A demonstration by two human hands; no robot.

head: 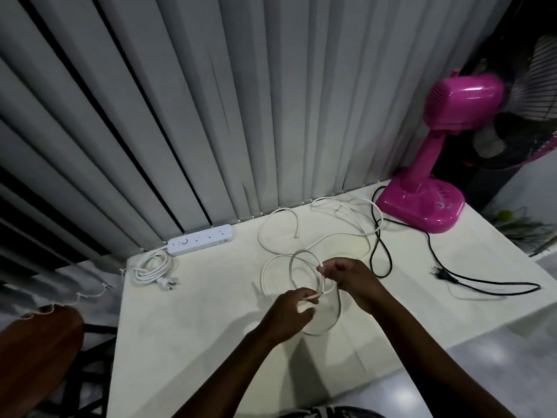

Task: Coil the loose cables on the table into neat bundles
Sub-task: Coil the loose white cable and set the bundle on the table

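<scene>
A long white cable (301, 236) lies in loose curves across the middle of the white table (193, 333). Part of it forms a couple of loops near the table's centre. My left hand (291, 315) pinches the lower part of those loops. My right hand (354, 277) grips the cable just above, near a small white end piece. The rest of the white cable trails toward the blinds. A black cable (381, 248) runs from the pink fan down the table to a plug (438, 271) at the right.
A white power strip (200, 243) lies at the back left with its own cord (150, 268) bundled beside it. A pink fan (434, 182) stands at the back right. Grey vertical blinds (211, 116) hang behind. A brown chair (36, 357) sits off the table's left edge.
</scene>
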